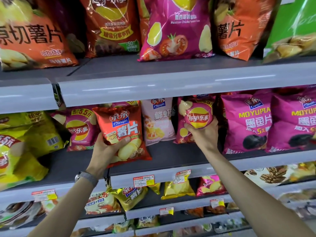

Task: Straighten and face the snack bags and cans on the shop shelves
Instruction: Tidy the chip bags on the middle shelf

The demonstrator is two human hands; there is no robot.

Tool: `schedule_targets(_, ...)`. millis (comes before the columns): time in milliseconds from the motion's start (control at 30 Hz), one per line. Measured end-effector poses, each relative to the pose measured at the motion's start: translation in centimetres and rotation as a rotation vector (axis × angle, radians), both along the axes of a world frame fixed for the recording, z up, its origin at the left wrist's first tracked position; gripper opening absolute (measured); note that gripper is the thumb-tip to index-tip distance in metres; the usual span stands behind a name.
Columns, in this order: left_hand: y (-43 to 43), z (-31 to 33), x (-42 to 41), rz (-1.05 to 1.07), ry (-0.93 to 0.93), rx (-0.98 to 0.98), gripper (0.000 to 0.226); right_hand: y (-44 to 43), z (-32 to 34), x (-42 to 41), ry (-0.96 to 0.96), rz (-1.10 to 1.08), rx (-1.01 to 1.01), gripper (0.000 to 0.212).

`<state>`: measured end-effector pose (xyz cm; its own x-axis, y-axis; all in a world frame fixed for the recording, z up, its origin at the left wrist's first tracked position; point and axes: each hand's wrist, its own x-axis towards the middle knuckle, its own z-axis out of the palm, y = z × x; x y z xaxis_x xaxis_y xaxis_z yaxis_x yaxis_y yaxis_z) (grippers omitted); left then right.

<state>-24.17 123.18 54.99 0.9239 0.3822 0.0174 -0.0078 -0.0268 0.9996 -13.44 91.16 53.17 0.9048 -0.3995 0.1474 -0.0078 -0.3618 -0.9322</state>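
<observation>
Hands [106, 149] [203, 134] grip Qinqin bag [123, 127], Lay's bag [198, 117]

I am looking at the upper shelf [153, 69] bearing orange bags [34, 40], a pink bag [176, 36] and a green bag [294, 23], while the middle shelf [171, 155] is carrying yellow bags [22, 151], a red bag [123, 127], a Lay's bag [198, 118] and purple bags [248, 124].

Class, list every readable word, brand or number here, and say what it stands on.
"Qinqin", "POTATO CHIPS", "薯片": red bag, held by left hand.
"Lay's乐事": small pink bag, held by right hand.
"Mexican Chicke": large pink bag.
"MOYUPIA", "5%": magenta bag.
"5.5": leftmost pink bag.
Price tags: too small to read.
</observation>
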Motion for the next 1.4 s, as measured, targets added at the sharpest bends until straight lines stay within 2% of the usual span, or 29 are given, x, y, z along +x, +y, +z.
schedule_targets(267, -0.2, 0.9, -1.2, -0.006, -0.096, 0.015, 0.073, -0.6, 0.9, -2.8, -0.087, 0.069, 0.198, 0.099)
schedule_targets(467, 1.3, 1.0, -3.4, 0.034, -0.113, -0.044, 0.084, 2.6, 1.7, -6.9, -0.1, 0.212, 0.241, 0.097)
schedule_targets(567, 2.0, 1.2, -4.7, 0.041, -0.096, -0.052, 0.067, 5.5, 1.8, -8.2, -0.093, 0.253, 0.235, 0.095)
schedule_targets(667, 3.2, 1.2, -6.5, 0.073, -0.077, -0.045, 0.068, 8.5, 1.9, -9.1, -0.098, 0.272, 0.242, 0.092)
schedule_targets(933, 7.2, 1.0, -11.4, 0.136, -0.079, -0.072, 0.068, 17.8, 0.9, -10.0, -0.187, 0.353, 0.218, 0.106)
schedule_targets(1133, 9.9, 1.4, -14.2, 0.18, -0.102, -0.029, 0.066, 24.0, 0.0, -8.7, -0.208, 0.243, 0.076, 0.116)
schedule_targets(1400, 11.7, 1.7, -14.3, 0.181, -0.098, -0.004, 0.072, 27.7, 0.2, -8.0, -0.062, 0.119, -0.091, 0.128)
